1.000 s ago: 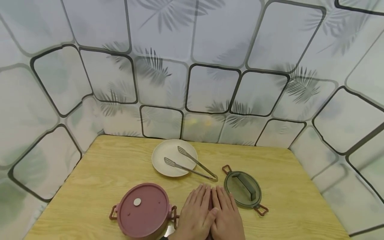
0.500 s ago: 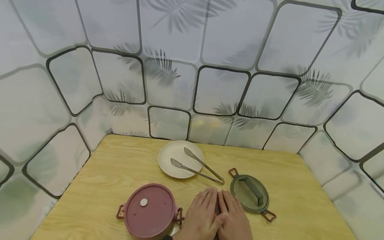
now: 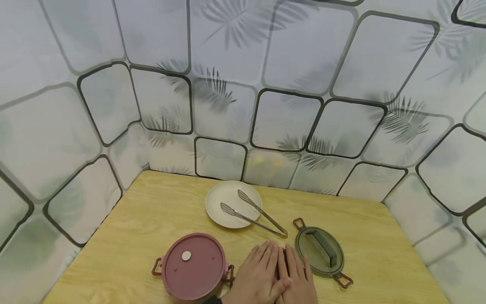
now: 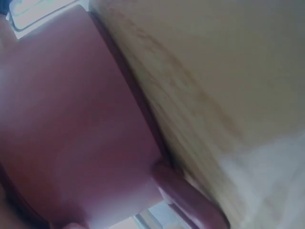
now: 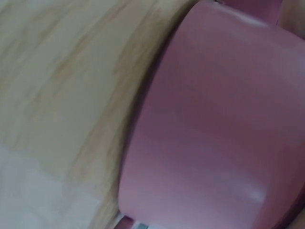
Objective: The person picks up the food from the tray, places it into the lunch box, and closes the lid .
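Note:
Side by side, my left hand [image 3: 258, 274] and right hand [image 3: 296, 278] lie with straight fingers at the bottom of the head view, the left thumb crossing over the right hand. Under them a dark maroon thing shows as a narrow strip between the hands; the rest is hidden. A curved maroon pot wall [image 4: 86, 114] with a handle [image 4: 190, 198] fills much of the left wrist view, and a similar pink-maroon wall [image 5: 214, 114] fills the right one. Left of my hands stands a pink pot [image 3: 193, 266] with a flat lid and brown loop handles.
A white plate [image 3: 216, 207] at the back bears metal tongs [image 3: 265, 217] whose bend reaches onto the wooden table [image 3: 125, 236]. At right sits a small green pan [image 3: 319, 251] with a glass lid and brown loop handles. Patterned walls [image 3: 224, 114] enclose the table.
The head view has turned slightly left, so everything appears shifted right and a little down. My hands stay in nearly the same pose; pot, plate, tongs and pan keep their places.

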`<state>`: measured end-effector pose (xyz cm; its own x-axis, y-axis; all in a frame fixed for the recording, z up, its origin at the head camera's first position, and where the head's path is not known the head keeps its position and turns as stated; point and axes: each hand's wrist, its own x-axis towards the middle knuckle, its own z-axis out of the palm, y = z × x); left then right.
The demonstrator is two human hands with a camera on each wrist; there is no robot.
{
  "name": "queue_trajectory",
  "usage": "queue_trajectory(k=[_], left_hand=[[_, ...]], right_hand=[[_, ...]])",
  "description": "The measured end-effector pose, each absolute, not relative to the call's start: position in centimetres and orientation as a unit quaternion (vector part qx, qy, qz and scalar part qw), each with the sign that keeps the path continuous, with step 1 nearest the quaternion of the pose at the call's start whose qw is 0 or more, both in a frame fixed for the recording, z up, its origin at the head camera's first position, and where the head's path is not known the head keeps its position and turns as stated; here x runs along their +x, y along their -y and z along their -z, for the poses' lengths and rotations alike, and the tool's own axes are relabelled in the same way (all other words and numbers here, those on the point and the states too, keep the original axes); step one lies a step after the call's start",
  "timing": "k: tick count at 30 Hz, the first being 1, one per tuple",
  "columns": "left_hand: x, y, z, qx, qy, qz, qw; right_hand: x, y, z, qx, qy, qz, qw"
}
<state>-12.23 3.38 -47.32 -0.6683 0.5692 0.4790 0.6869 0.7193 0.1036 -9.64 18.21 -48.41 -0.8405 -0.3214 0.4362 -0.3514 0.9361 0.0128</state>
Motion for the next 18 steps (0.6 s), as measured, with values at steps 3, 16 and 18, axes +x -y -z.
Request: queue_trajectory(k=[3, 16, 18], left_hand=[[-12.06, -3.46, 47.53, -0.343, 0.905, 0.140, 0.210], [-12.02, -3.70, 47.43, -0.346, 0.912, 0.113, 0.190], [-12.01, -3.60, 47.62, -0.352, 0.912, 0.094, 0.186]], right_hand=[[-9.64, -18.14, 48.58, 0.182, 0.957, -0.026, 0.222], [-10.32, -18.76, 47.92, 0.168, 0.967, -0.058, 0.185], [-10.33, -18.98, 48.01, 0.160, 0.963, -0.102, 0.194]])
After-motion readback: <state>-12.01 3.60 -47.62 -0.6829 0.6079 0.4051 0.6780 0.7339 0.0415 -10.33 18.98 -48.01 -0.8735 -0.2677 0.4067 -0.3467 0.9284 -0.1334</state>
